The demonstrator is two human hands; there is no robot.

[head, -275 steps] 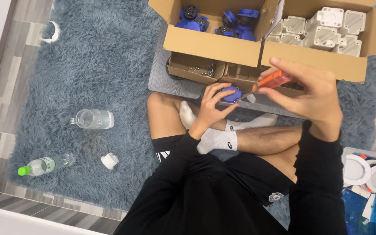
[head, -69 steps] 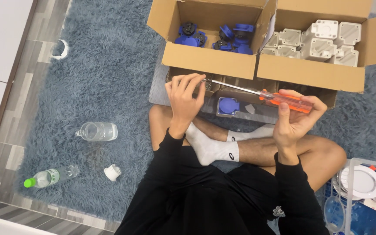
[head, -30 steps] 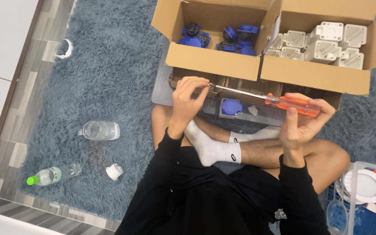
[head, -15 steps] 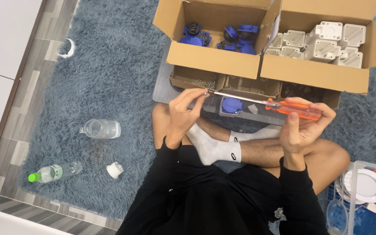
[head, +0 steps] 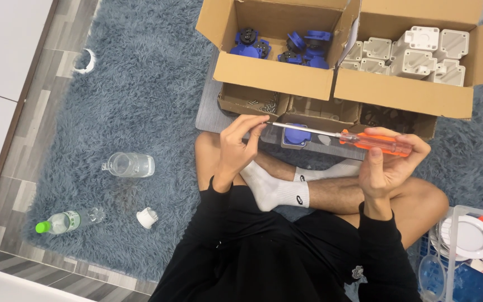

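My right hand [head: 388, 162] grips the orange handle of a screwdriver [head: 376, 142], whose metal shaft points left. My left hand [head: 240, 142] pinches at the shaft's tip with thumb and fingers; anything small held there is hidden. Just beyond the shaft a blue round socket part [head: 296, 134] lies on a grey board [head: 210, 114]. I sit cross-legged on the rug in white socks.
A cardboard box with blue parts [head: 275, 72] and one with white housings [head: 415, 92] stand ahead, low trays of screws [head: 252, 103] below them. A clear jar [head: 129, 165], bottle [head: 62, 222] and white cap [head: 147, 217] lie left on the blue rug. A bin [head: 471, 246] sits at right.
The screwdriver has tilted slightly and dropped lower; my left hand stays at its tip. Much earlier, my left hand held the blue part and the screwdriver was raised.
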